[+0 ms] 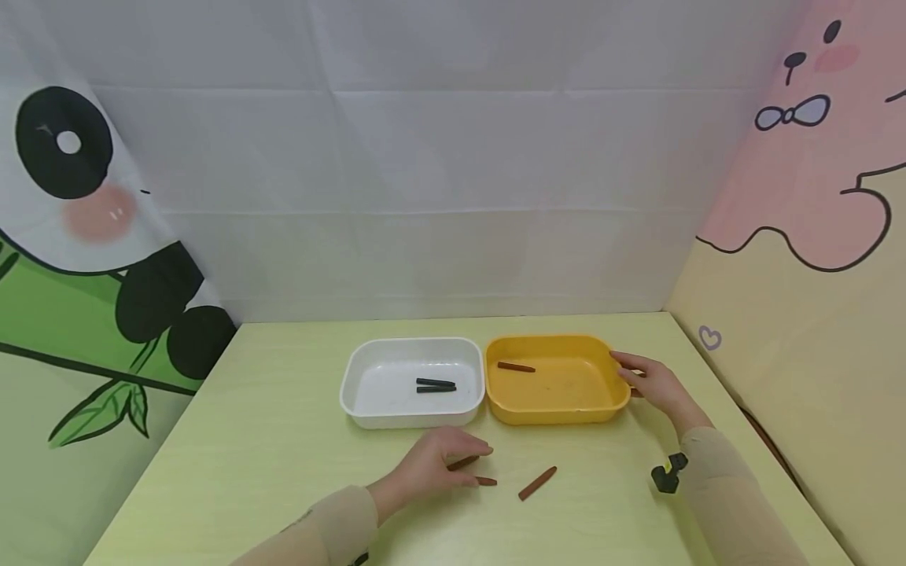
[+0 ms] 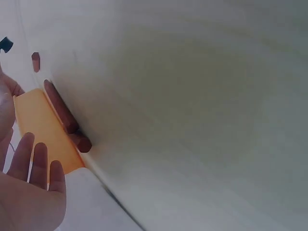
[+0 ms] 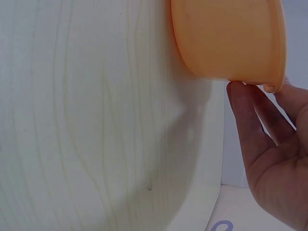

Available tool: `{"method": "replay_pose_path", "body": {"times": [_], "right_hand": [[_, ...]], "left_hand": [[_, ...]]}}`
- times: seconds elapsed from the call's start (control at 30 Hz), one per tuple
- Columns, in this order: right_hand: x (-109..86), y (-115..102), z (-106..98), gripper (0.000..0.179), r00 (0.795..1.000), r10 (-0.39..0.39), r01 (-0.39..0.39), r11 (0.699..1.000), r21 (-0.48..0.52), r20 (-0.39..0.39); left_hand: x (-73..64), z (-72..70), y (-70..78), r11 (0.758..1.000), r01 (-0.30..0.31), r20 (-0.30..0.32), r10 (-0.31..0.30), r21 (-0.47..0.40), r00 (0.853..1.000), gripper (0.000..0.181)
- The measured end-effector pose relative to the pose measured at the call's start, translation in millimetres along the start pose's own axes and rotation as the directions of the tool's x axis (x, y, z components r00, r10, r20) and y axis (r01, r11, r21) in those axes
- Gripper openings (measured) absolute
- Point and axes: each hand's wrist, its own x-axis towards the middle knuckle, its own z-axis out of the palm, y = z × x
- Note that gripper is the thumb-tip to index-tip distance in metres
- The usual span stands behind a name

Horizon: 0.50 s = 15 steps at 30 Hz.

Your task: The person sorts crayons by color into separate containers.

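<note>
My left hand (image 1: pixel 432 462) is over the near side of the table with its fingers extended. Two short brown sticks (image 2: pixel 60 107), six-sided and crayon-like, lie close together by it; in the left wrist view a gap shows between them and the visible fingers. A third brown stick (image 1: pixel 538 483) is on the table farther right. At the right end of the yellow tray (image 1: pixel 559 418), my right hand (image 1: pixel 654 385) pinches the rim, fingertips against the outer wall in the right wrist view. One brown stick (image 1: pixel 516 367) lies inside that tray.
Left of the yellow tray, almost touching it, stands a white tray (image 1: pixel 382 401) holding two black sticks (image 1: pixel 436 389). Behind the pale wooden table (image 1: pixel 283 409) hangs a white cloth wall (image 1: pixel 439 196). Panels with cartoon animals border the left and right sides.
</note>
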Motion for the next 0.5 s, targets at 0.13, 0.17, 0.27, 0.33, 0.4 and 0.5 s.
{"method": "replay_pose_path", "body": {"times": [0.13, 0.17, 0.27, 0.33, 0.4, 0.5], "right_hand": [[-0.5, 0.3, 0.3, 0.046, 1.000, 0.001, -0.001, 1.000, 0.011, -0.004], [-0.8, 0.2, 0.5, 0.046, 1.000, 0.000, 0.000, 1.000, 0.010, -0.003], [-1.7, -0.6, 1.3, 0.046, 1.000, 0.006, -0.006, 1.000, 0.013, -0.004], [-2.3, -1.0, 1.6, 0.046, 1.000, 0.005, -0.005, 1.000, 0.008, -0.001], [-3.0, -1.6, 2.0, 0.046, 1.000, 0.009, -0.009, 1.000, 0.008, 0.001], [-4.2, -3.0, 2.8, 0.046, 1.000, 0.017, -0.017, 1.000, 0.016, 0.003]], "left_hand": [[-2.4, 0.3, -1.5, 0.999, -0.021, 0.031, 0.020, 0.042, 0.999, 0.041], [-3.0, 0.4, -1.7, 0.999, -0.022, 0.038, 0.020, 0.046, 0.999, 0.040], [-5.2, 0.4, -2.4, 1.000, 0.002, 0.059, -0.003, 0.027, 0.998, 0.038], [-6.7, 0.6, -2.6, 1.000, 0.027, 0.075, -0.028, 0.015, 0.997, 0.037], [-8.3, 0.7, -2.9, 0.998, 0.059, 0.088, -0.060, 0.013, 0.994, 0.037], [-10.1, 1.1, -3.8, 0.996, 0.088, 0.100, -0.090, 0.022, 0.991, 0.036]]}}
